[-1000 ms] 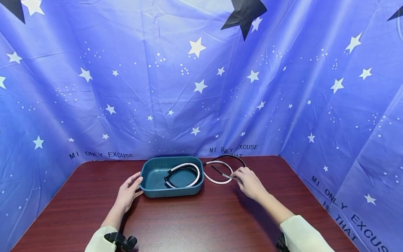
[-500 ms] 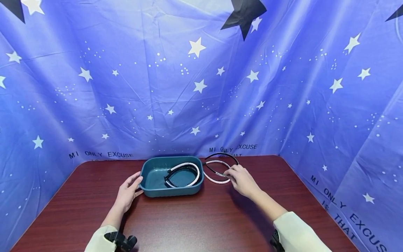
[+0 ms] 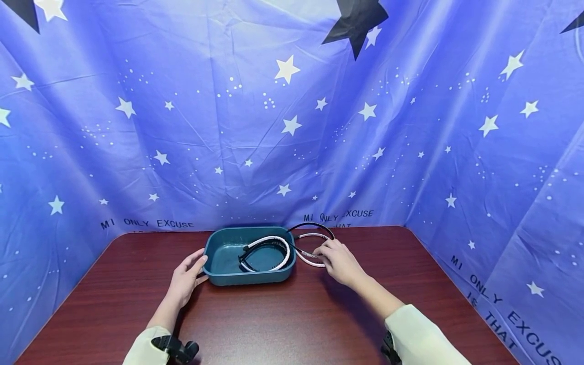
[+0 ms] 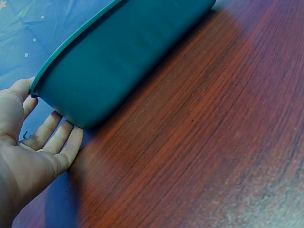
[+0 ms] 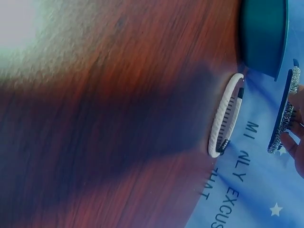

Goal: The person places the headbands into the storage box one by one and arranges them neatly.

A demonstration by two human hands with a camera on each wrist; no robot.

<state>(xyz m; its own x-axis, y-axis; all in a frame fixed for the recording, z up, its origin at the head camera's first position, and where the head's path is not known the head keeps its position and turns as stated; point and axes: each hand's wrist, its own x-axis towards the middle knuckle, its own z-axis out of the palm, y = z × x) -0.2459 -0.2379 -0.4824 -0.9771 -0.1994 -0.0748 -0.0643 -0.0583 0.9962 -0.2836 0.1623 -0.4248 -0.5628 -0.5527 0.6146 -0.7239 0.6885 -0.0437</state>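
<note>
My left hand [image 3: 183,283] touches the left end of a dark teal plastic basin [image 3: 246,280], thumb at the rim and extended fingers against its side. In the left wrist view, the fingertips [image 4: 76,133] lie close to the basin's base. A black headband [image 3: 312,223] with glittering stones is pinched in my right hand [image 3: 341,263], held up beside the basin's right end. One side of it overlaps the basin's rim in the head view. Below it on the table lies a white wrapped headband [image 5: 221,114] with inner teeth. Inside the basin rest a white headband [image 3: 287,249] and dark toothed headband parts.
The dark red wood-grain table [image 3: 255,324] reaches back to a blue star-printed cloth [image 3: 246,126], which hangs behind and at both sides. Black straps with mounts [image 3: 175,350] sit around both pale sleeves [image 3: 424,334].
My right hand has moved left with the black headband, bringing it from above the white headband to the basin's right rim. The left hand and basin have stayed in place.
</note>
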